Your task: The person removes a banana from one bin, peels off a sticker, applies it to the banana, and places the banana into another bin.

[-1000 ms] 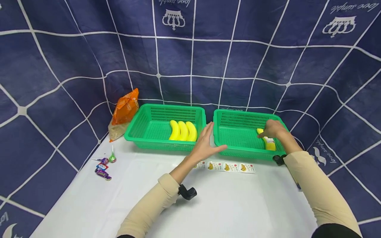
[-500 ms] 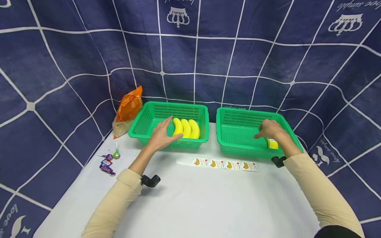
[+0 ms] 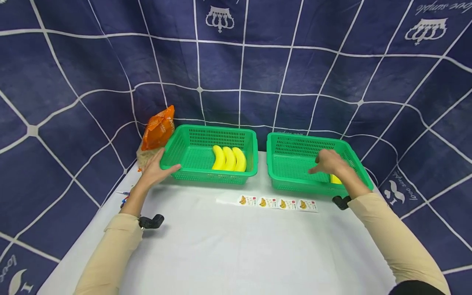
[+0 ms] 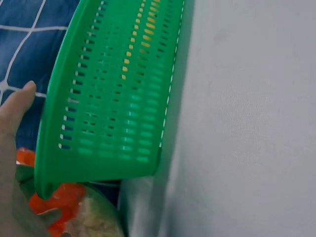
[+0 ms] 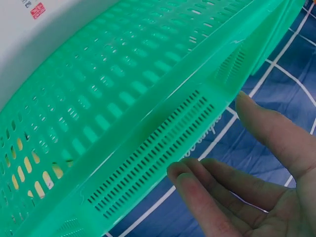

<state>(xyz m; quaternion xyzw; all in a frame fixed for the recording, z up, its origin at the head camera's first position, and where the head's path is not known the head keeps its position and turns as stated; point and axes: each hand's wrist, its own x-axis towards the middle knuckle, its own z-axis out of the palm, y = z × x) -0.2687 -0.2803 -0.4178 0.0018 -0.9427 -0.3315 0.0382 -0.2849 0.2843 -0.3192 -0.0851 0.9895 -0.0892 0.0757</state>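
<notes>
My left hand [image 3: 154,172], thumb spread wide, is at the near left corner of the left green basket [image 3: 206,176]. In the left wrist view its thumb [image 4: 19,104] stands apart from the rim of that basket, beside a partly orange bag [image 4: 94,215]. Three yellow bananas [image 3: 229,159] lie side by side in the left basket. Over the right green basket [image 3: 295,183] hovers my right hand [image 3: 329,161], fingers loosely bent and nothing held, as the right wrist view shows. A banana [image 3: 335,179] lies in that basket, mostly hidden by the right hand.
The orange-topped bag [image 3: 159,129] leans by the left basket's left end. A strip of banana stickers [image 3: 278,203] lies on the white table [image 3: 236,241] in front of the baskets. Several wrapped candies [image 3: 124,200] are mostly hidden by the left arm. A dark blue curtain [image 3: 258,69] hangs behind.
My left hand has swept left from between the baskets, past the front of the left basket, to its left corner. The right hand stays over the right basket, shifting slightly left since half a second ago.
</notes>
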